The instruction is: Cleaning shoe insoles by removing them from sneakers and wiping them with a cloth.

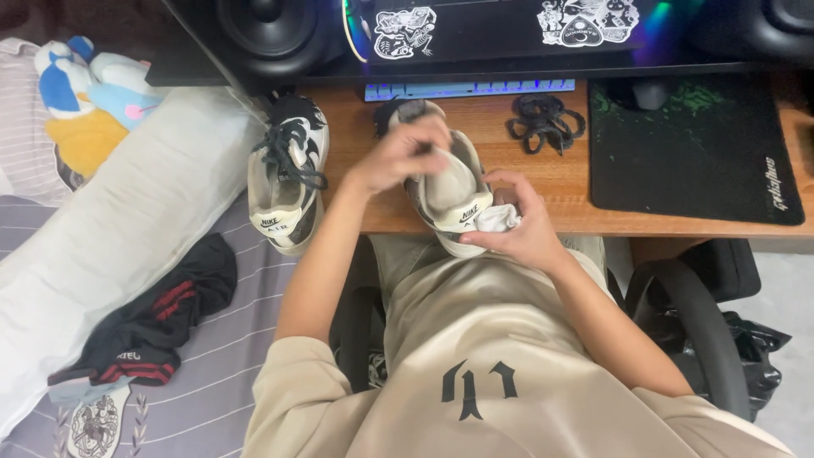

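Noted unlaced shoe (447,188) at the desk's (543,182) front edge. Left hand (397,155) pinched its tongue; right hand (519,227) clamped the heel with a white cloth (497,219). Laces (545,121) already out; laced shoe (287,174) seemingly untouched.

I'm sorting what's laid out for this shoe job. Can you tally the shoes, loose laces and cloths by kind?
Sneakers: 2, one held in the hands, one laced at the desk edge
Loose black lace bundles: 1
White cloths: 1, in the right hand
Total: 4
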